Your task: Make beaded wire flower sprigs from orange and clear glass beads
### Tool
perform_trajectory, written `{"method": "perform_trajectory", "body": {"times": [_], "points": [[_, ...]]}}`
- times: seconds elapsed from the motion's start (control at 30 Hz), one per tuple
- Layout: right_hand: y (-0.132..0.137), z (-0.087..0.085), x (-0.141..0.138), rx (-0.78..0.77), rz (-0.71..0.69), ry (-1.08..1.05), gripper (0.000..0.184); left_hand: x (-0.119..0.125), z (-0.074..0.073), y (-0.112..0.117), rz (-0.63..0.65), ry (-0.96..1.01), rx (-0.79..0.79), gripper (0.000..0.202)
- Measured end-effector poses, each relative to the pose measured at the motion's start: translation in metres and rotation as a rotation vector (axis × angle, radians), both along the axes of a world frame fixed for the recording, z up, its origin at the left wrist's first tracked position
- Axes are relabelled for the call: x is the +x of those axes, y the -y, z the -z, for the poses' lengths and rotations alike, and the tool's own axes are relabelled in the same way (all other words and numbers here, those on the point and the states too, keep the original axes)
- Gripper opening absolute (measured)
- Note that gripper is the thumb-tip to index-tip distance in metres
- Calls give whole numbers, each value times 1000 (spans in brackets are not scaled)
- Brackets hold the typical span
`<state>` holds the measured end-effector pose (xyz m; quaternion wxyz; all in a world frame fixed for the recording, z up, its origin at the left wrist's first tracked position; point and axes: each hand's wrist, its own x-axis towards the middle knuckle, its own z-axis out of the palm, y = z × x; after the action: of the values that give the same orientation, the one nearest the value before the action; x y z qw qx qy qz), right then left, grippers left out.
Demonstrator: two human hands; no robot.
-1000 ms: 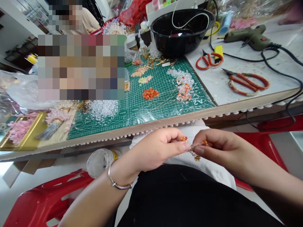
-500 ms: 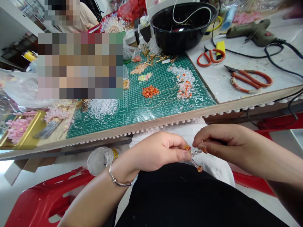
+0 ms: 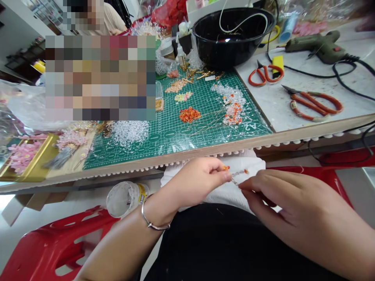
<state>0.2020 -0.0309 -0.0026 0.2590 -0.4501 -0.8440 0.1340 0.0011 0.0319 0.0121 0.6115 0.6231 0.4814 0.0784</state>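
Observation:
Over my lap, my left hand (image 3: 209,177) pinches a small beaded wire sprig (image 3: 240,172) between thumb and fingers. Clear beads run along its thin stems, and orange beads show at the tips. My right hand (image 3: 272,195) has its thumb and forefinger closed on a lower stem of the same sprig, hiding that stem's tip. Both hands are in front of the table edge. On the green cutting mat (image 3: 164,142) lie a pile of orange beads (image 3: 190,114), a pile of clear beads (image 3: 129,132) and finished-looking clear and orange sprigs (image 3: 234,111) with loose wires.
Orange-handled pliers (image 3: 318,104), smaller cutters (image 3: 265,75) and a glue gun (image 3: 319,46) lie at the right. A black bowl (image 3: 231,47) stands behind the mat. Red stools (image 3: 58,242) and a white tub (image 3: 123,199) are below the table. A person sits across, partly blurred.
My right hand has moved nearer and lower, from the sprig's upper tip to its lower stem. My left hand has risen slightly, still pinching the sprig. The view has shifted a little.

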Motion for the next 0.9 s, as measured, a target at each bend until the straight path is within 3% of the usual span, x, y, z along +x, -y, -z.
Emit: {"method": "perform_trajectory", "body": {"times": [0.13,0.3,0.4,0.53,0.6,0.77,0.9], "points": [[-3,3,8,-116,32,-184,22,-4,7,0,-128,278,-169,28],[-16,11,17,-393,50,-399,20,-1,11,7,-214,486,-356,33],[-17,25,9,-387,134,-482,21,5,14,12,-327,645,-373,28],[-8,35,-13,-245,199,-423,14,13,17,16,-513,644,-139,23],[-3,33,-19,-184,155,-393,14,15,16,18,-509,529,42,20],[0,11,-13,35,47,-170,15,12,15,22,-304,123,532,21],[-5,-9,-3,11,25,-81,20,9,19,27,-102,-39,865,24]]}}
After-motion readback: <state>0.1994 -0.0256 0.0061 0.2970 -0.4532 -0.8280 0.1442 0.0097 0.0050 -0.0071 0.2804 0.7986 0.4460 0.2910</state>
